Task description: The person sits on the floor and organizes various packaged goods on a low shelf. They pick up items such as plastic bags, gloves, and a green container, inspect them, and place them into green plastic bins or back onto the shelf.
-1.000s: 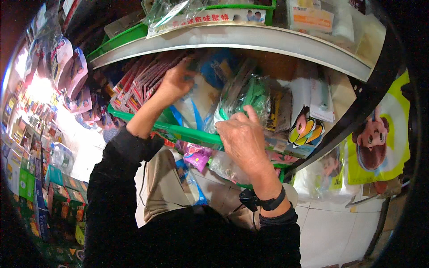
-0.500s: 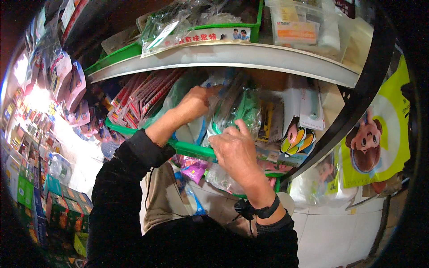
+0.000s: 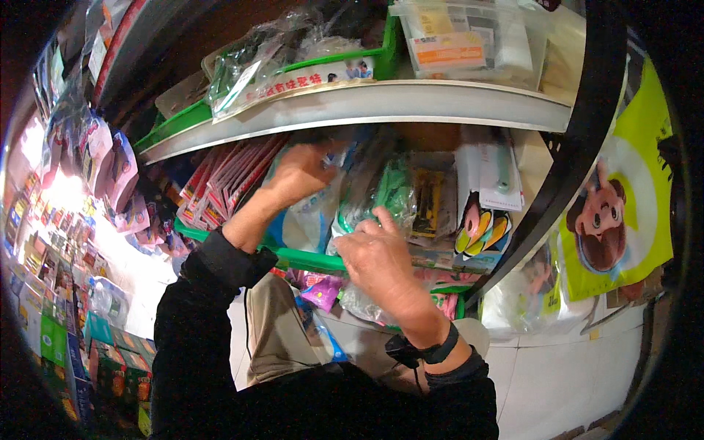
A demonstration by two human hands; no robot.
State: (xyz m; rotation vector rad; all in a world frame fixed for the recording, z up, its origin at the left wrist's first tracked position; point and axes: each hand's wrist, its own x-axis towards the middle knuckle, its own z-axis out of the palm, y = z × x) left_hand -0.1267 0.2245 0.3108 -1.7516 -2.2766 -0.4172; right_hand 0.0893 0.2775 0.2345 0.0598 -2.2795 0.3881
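Note:
My left hand (image 3: 299, 174) reaches under the shelf into a green tray (image 3: 312, 260). Its fingers are bent at the upper part of a white-and-blue plastic packet (image 3: 309, 213) and look closed on it, though motion blurs the fingertips. At the tray's front rim, my right hand (image 3: 378, 257) lies against clear plastic packets holding something green (image 3: 396, 183). Its index finger sticks out apart from the bent others, and I see nothing gripped in it. Red-and-white flat packs (image 3: 227, 180) stand in a row left of my left hand.
A pale shelf edge (image 3: 367, 103) runs just above both hands, with another green tray (image 3: 385, 59) and a clear plastic box (image 3: 469, 48) on it. A dark upright post (image 3: 565, 176) stands at right beside a yellow-green bag (image 3: 623, 198). Purple packets (image 3: 321, 290) lie below.
My left hand has shifted slightly left and down, and more of the white-and-blue packet shows beside it. My right hand stays near the tray's rim. The whole view has shifted a little.

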